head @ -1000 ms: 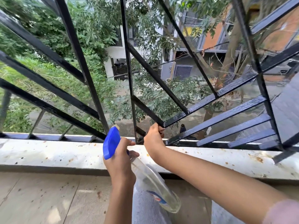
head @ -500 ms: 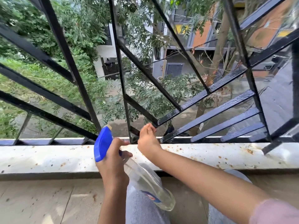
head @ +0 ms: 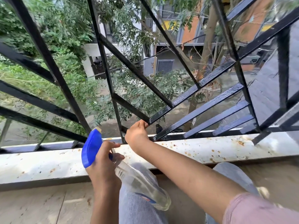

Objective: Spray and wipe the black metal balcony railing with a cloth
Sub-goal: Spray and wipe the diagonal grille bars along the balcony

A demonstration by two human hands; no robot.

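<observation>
black metal railing (head: 202, 109) stood above the stained white ledge (head: 210, 149). left hand (head: 103, 162) gripped the tilted blue-topped spray bottle (head: 139, 180); right hand (head: 137, 135) clasped a low diagonal bar (head: 131, 108) at its lower end.

Ledge (head: 210, 152) in front of you: white stone sill, worn. Brown rust-like spots (head: 239, 143) scattered on it, densest toward right. Black railing (head: 202, 135) runs along its far edge. Below ledge: tan floor (head: 40, 206), stained.

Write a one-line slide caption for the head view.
Left hand holds a blue-topped spray bottle; right hand grips a bar of the black railing above a stained ledge.
</observation>
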